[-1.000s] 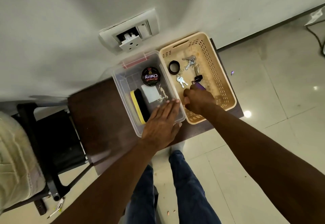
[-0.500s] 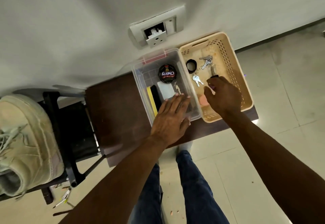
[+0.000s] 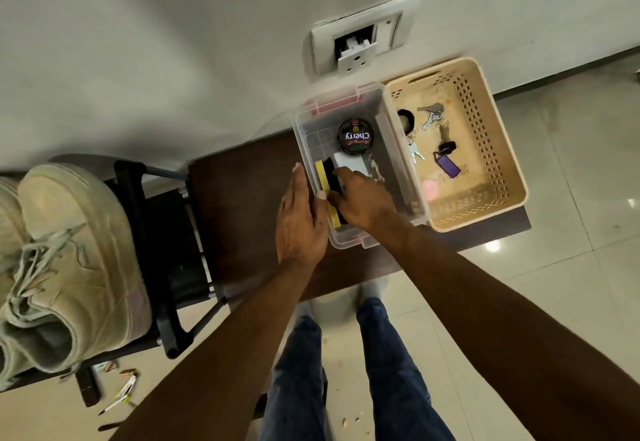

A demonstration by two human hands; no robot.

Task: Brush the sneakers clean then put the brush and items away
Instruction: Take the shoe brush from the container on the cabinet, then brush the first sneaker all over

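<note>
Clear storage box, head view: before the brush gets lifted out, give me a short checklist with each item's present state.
1. Right hand on the brush: ok, its fingers reach into the box at the black and yellow brush; a closed grip cannot be told.
2. Left hand steadies the clear box: ok, laid flat against its left wall.
3. Lift path free: ok, the box has no lid on it.
4. Polish tin clear of the brush: ok, it lies farther back.
5. Sneakers ready: ok, on the black stool to the left.
6. Beige basket out of the way: ok, right of the box.
</note>
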